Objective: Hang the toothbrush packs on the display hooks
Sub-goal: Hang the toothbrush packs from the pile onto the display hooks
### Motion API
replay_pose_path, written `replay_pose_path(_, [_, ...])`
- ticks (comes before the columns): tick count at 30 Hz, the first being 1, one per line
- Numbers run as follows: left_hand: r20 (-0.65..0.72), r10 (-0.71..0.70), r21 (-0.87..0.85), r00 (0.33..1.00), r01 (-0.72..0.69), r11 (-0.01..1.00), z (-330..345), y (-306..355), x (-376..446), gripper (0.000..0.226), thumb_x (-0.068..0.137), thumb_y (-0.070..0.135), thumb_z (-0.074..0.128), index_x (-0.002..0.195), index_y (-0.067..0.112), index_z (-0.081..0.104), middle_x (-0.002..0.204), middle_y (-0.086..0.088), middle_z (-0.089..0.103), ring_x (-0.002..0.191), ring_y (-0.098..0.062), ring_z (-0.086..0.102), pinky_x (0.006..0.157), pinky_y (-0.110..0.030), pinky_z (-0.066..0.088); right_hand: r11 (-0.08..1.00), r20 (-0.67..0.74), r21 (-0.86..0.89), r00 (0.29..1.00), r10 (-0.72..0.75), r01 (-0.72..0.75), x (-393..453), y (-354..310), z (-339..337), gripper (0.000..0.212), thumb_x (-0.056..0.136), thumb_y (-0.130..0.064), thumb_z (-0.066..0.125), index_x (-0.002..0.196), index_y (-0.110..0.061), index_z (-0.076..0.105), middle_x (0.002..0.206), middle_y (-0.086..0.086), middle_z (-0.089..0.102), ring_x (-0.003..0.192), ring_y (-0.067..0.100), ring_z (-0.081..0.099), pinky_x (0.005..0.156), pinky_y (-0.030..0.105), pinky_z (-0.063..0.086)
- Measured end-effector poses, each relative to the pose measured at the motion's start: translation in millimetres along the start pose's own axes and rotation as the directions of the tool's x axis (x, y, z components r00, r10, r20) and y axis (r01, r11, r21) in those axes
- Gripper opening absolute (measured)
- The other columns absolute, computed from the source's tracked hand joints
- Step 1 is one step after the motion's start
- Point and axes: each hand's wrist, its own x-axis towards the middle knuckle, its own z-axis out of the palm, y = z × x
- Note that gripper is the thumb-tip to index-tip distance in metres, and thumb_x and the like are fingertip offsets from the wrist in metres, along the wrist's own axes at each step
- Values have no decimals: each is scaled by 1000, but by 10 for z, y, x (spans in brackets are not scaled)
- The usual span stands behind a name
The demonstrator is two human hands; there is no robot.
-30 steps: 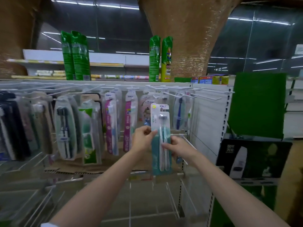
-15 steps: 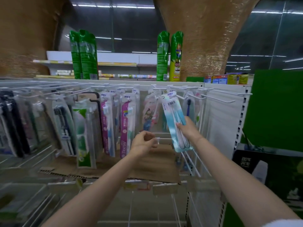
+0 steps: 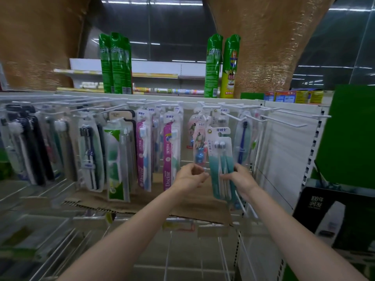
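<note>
My right hand [image 3: 241, 179] grips the lower right edge of a teal two-brush toothbrush pack [image 3: 220, 157]. The pack stands upright in front of the rack, its hang tab a little below the white display hooks [image 3: 284, 121]. My left hand [image 3: 188, 178] hovers just left of the pack with loosely curled fingers, and I see nothing in it. Behind the pack hang a cartoon children's pack [image 3: 199, 147] and a dark blue brush pack [image 3: 243, 142]. Pink packs [image 3: 169, 155] and several dark ones fill the hooks to the left.
Bare hooks stick out at the rack's right end, in front of the white slotted panel [image 3: 284, 159]. Green spray cans [image 3: 115, 63] stand on the top shelf. Cardboard [image 3: 182, 205] lies on the wire shelf below. A black box [image 3: 332, 216] and a green panel [image 3: 349, 134] are at right.
The pack was tilted and raised toward the hooks in my right hand; now it is upright and lower. My left hand has moved right, up to its left edge.
</note>
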Motion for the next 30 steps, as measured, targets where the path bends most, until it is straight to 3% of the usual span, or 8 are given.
replay_pose_path(3, [-42,20,-2,999,-20,1000,-3,21,-16,32,87,24,64,115,14,53,107,0,59,104,-17,58,94,-38,51,999,35,24,998,-46,45,-102,-92,49,37,80,4,65,114,-7,57,110,12,65,107,29,59,96,45,47])
replay_pose_path(6, [-78,60,-7,995,-60,998,-61,58,-50,39,88,28,63,121,12,50,105,4,56,103,-13,54,94,-30,46,996,116,65,991,-67,60,-247,-129,109,37,82,5,64,117,-8,57,103,7,67,97,23,63,80,32,52])
replay_pose_path(12, [-18,45,-23,999,-46,999,-210,97,-147,22,94,9,52,115,6,57,114,-11,62,106,-23,60,94,-40,51,992,153,120,987,-51,32,-418,-140,244,32,86,1,60,116,-10,61,106,8,69,100,28,64,89,44,51])
replay_pose_path(15, [17,34,-70,999,-33,997,-237,125,-169,24,94,0,47,116,1,56,115,-14,62,100,-22,60,87,-33,53,991,149,127,988,-52,33,-465,-175,242,22,89,0,56,107,-13,62,97,6,68,88,22,64,77,37,53])
replay_pose_path(19, [40,12,-96,999,-8,995,-239,136,-174,26,94,3,48,120,4,52,115,-12,62,93,-19,62,76,-27,52,999,-79,29,997,-18,20,-366,-164,126,18,92,-8,58,109,-7,54,99,9,65,80,22,63,64,32,50])
replay_pose_path(24, [55,11,-132,998,-3,991,-200,104,-170,25,93,-1,49,117,-3,52,107,-17,58,74,-14,60,67,-22,54,984,-318,-174,948,-22,-35,-34,-151,-213,15,86,-5,60,74,-10,54,104,28,66,90,36,65,82,45,52])
replay_pose_path(27, [59,-8,-137,998,16,991,-182,99,-161,26,93,-1,48,118,-5,52,102,-14,57,69,-11,57,50,-10,51,913,-301,-407,946,-121,-13,74,-296,-269,21,85,-14,65,103,-8,53,112,17,61,101,33,60,88,38,46])
replay_pose_path(30, [55,-36,-159,998,44,986,-173,95,-128,26,93,0,50,118,-5,52,90,-7,58,68,-12,57,47,-12,50,898,-223,-423,947,-233,121,175,-483,-208,33,89,-17,62,118,-9,49,108,3,54,93,21,51,84,32,41])
